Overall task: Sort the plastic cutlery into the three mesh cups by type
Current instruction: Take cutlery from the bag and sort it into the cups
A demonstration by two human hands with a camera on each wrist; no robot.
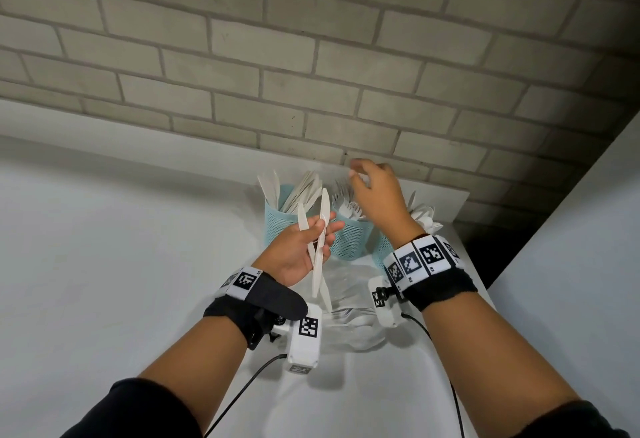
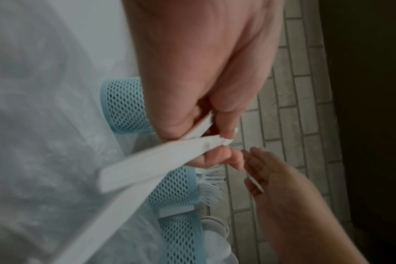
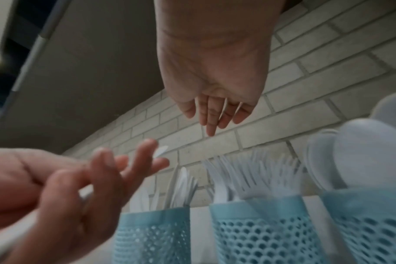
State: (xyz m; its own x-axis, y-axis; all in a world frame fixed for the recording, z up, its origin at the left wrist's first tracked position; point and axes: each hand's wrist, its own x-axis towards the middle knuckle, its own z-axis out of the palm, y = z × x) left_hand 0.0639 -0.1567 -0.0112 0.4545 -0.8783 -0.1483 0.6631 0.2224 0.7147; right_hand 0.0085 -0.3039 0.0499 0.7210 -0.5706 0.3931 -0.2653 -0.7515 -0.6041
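Observation:
Three teal mesh cups stand in a row by the brick wall: the knife cup (image 1: 275, 210) on the left, the fork cup (image 1: 349, 240) in the middle, and the spoon cup (image 1: 382, 247) largely hidden behind my right wrist. My left hand (image 1: 301, 247) grips two white plastic knives (image 1: 324, 209), blades up, just in front of the knife cup. The left wrist view shows the fingers pinching the knives (image 2: 158, 160). Over the fork cup (image 3: 260, 232) hovers my right hand (image 1: 370, 188), fingers (image 3: 211, 116) hanging straight and holding nothing.
A crumpled clear plastic bag (image 1: 349, 320) with a few white forks in it lies on the white table (image 1: 121, 264) between my wrists. A white panel (image 1: 571, 229) rises at the right. The brick wall (image 1: 311, 56) stands directly behind the cups.

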